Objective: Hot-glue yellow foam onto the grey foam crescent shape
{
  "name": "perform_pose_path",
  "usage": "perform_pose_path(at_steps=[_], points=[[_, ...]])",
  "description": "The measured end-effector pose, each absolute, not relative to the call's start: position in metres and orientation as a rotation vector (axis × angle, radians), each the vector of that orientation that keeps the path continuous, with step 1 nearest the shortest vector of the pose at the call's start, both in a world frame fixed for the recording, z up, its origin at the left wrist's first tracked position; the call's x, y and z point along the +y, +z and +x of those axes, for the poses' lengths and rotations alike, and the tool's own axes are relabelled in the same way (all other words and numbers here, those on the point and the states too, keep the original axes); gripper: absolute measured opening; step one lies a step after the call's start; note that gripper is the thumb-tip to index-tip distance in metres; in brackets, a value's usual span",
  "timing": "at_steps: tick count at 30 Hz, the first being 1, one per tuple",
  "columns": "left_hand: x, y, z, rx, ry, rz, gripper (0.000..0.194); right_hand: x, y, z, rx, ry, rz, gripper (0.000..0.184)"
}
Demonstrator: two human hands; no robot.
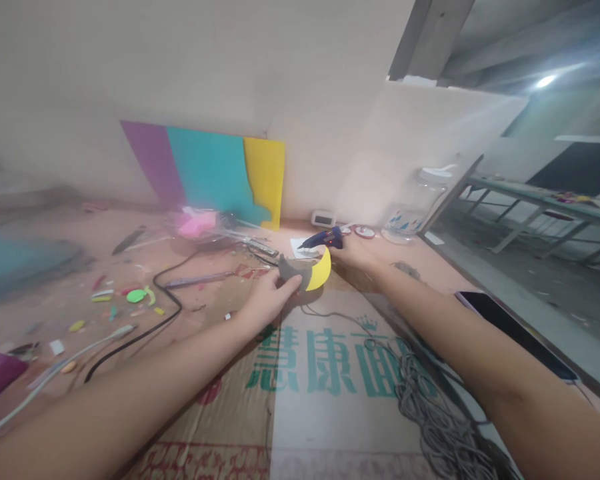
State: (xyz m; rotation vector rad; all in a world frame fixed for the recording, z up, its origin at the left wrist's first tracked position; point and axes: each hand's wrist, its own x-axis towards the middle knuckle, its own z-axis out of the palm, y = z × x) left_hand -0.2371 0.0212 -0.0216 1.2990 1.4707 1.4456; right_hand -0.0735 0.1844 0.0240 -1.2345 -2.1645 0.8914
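Between thumb and fingers, my left hand [274, 293] pinches a crescent-shaped piece [320, 272], yellow on its right part and grey on its left. My right hand [353, 252] is wrapped round a dark blue hot glue gun [325, 238], its nozzle pointing left just above the crescent. A small white paper [303, 248] lies behind the crescent, beneath the nozzle. Grey cord [425, 400] is heaped on the cardboard [325, 413] near my right forearm, and a thin strand runs toward the crescent.
Purple, teal and yellow sheets [205, 170] lean on the wall. Colourful scraps [136, 295] and cables [173, 303] lie at left. A clear jug [410, 210] and small white clock [323, 219] stand at the back. A phone [517, 333] rests by the right edge.
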Motion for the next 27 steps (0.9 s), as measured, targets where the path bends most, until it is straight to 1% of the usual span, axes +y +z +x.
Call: perform_pose_path(at_steps=[6, 10, 13, 16, 19, 21, 23, 27], points=[[0.021, -0.023, -0.239, 1.473, 1.428, 1.340, 0.033, 0.183, 0.039, -0.066, -2.142, 0.833, -1.313, 0.015], [0.021, -0.023, -0.238, 1.439, 1.469, 1.269, 0.034, 0.161, 0.053, -0.050, -2.109, 0.902, -1.276, 0.018], [0.022, -0.024, -0.238, 1.379, 1.489, 1.216, 0.035, 0.139, 0.056, -0.031, -2.118, 0.991, -1.160, 0.019], [0.023, -0.024, -0.238, 1.338, 1.497, 1.145, 0.035, 0.119, 0.050, -0.014, -2.172, 0.980, -1.070, 0.023], [0.022, -0.021, -0.238, 1.332, 1.490, 1.064, 0.035, 0.102, 0.039, -0.002, -2.242, 0.796, -1.092, 0.031], [0.022, -0.020, -0.238, 1.359, 1.477, 1.079, 0.035, 0.094, 0.030, 0.002, -2.253, 0.717, -1.097, 0.032], [0.021, -0.020, -0.240, 1.413, 1.462, 1.152, 0.036, 0.088, 0.023, 0.003, -2.273, 0.721, -1.051, 0.029], [0.022, -0.021, -0.243, 1.496, 1.436, 1.228, 0.040, 0.085, 0.015, 0.003, -2.356, 0.857, -0.908, 0.024]])
